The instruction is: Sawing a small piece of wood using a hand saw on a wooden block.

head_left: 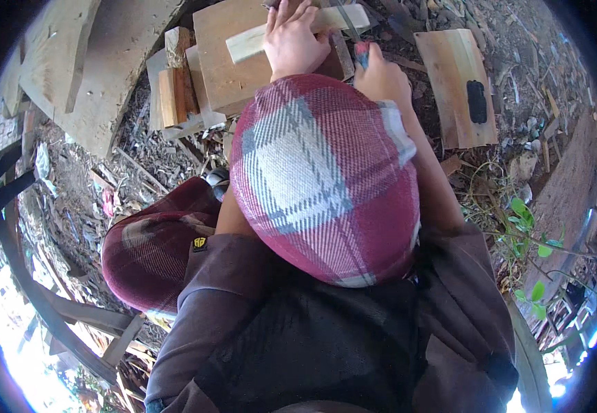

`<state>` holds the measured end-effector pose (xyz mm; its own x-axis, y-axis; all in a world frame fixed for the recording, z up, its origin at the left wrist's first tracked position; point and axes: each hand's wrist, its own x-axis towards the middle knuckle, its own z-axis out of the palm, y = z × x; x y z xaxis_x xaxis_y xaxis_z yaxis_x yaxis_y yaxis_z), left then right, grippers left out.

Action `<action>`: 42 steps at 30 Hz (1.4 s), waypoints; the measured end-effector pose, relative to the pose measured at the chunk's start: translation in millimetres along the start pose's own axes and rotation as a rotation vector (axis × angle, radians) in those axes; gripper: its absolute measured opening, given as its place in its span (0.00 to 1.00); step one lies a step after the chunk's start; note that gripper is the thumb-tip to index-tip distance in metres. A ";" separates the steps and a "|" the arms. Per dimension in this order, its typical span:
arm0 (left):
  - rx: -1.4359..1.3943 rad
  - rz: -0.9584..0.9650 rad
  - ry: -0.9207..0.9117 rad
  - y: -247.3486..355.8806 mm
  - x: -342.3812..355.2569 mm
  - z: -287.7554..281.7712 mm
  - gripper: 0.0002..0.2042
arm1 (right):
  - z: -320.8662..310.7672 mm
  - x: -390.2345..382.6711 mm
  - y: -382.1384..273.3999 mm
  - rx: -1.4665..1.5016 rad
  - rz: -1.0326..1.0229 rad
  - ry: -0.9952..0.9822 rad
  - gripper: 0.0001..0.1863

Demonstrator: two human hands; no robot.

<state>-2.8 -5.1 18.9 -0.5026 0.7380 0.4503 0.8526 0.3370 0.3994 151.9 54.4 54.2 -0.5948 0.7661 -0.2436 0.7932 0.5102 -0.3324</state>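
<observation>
A pale wooden strip (247, 45) lies slantwise across a broad wooden block (224, 79) at the top of the view. My left hand (295, 43) is over the strip, its fingers reaching past the far edge and its thumb near the close edge, gripping it against the block. My right hand (383, 77) is closed around the red and blue handle of a narrow-bladed tool (361, 49). Its thin metal blade crosses the strip close to the right end. Whether the blade has teeth is too small to tell, and its far end runs out of the picture.
Plaid-covered knees (312, 165) fill the middle. Right of the block lies a flat board (450, 82) bearing a dark oblong object (476, 102). Short wood offcuts (172, 96) stand left of the block, beside large planks (106, 69). Wood scraps litter the ground; a leafy plant (529, 234) grows at right.
</observation>
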 end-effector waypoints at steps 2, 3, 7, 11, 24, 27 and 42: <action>-0.004 -0.065 0.014 3.4 0.8 0.9 0.20 | -4.7 -0.7 2.4 0.003 0.010 0.003 0.22; -0.004 -0.067 0.019 3.8 0.9 0.4 0.20 | -3.7 -4.2 2.2 0.014 0.015 -0.007 0.23; -0.034 -0.079 0.015 12.5 0.5 1.2 0.21 | -7.2 -66.3 39.2 0.135 0.134 -0.092 0.23; -0.015 -0.042 -0.006 6.9 -5.3 -3.2 0.20 | 0.8 -78.3 51.5 0.232 0.108 -0.157 0.24; 0.050 -0.038 0.055 -0.1 -2.8 17.3 0.21 | -13.5 -87.9 51.0 0.195 0.123 -0.146 0.21; 0.043 -0.029 0.056 -2.1 -6.3 18.2 0.22 | -50.1 -116.3 44.5 0.200 0.102 -0.115 0.21; -0.018 0.135 0.083 15.8 -9.0 -2.9 0.10 | -18.0 -106.7 52.3 0.491 -0.077 0.347 0.22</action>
<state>14.7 -8.1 23.5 -0.3947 0.7248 0.5647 0.9107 0.2272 0.3449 259.2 6.4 79.2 -0.5055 0.8589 0.0820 0.5471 0.3926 -0.7393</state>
